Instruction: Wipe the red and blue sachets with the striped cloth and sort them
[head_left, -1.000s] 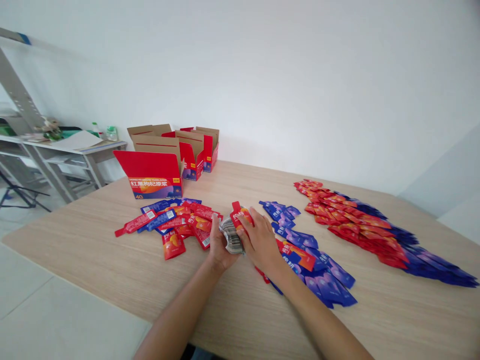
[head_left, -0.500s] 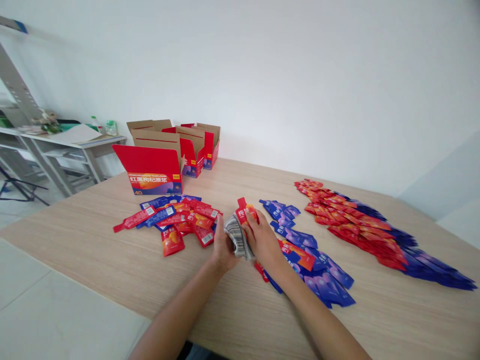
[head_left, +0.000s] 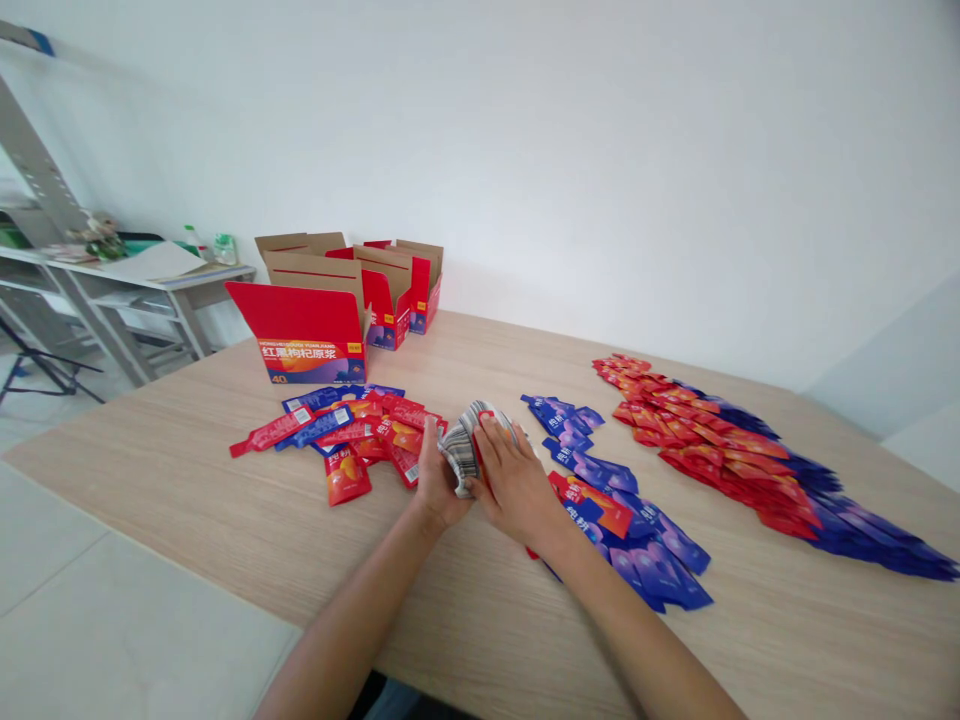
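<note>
Just above the table, my left hand (head_left: 436,487) is closed around a grey-and-white striped cloth (head_left: 460,452). My right hand (head_left: 519,488) presses a red pouch (head_left: 477,452) against that cloth, its fingers laid over the front. Only slivers of this pouch show; the rest is covered by the fingers and the cloth. A loose heap of red and blue pouches (head_left: 352,432) lies to the left of my hands. Mostly blue pouches (head_left: 645,545), with a few red ones among them, are spread right beside my right forearm.
Open red cartons (head_left: 311,360) with raised cardboard flaps stand at the back left of the wooden table (head_left: 225,540). Long overlapping rows of red pouches (head_left: 712,450) and blue pouches (head_left: 877,530) stretch along the right. A white wall rises behind; a side desk (head_left: 172,285) stands at far left.
The cloth and pouch have shifted slightly up, and the cloth now wraps over the pouch's top. My right hand has flattened over the pouch, hiding most of its front.
</note>
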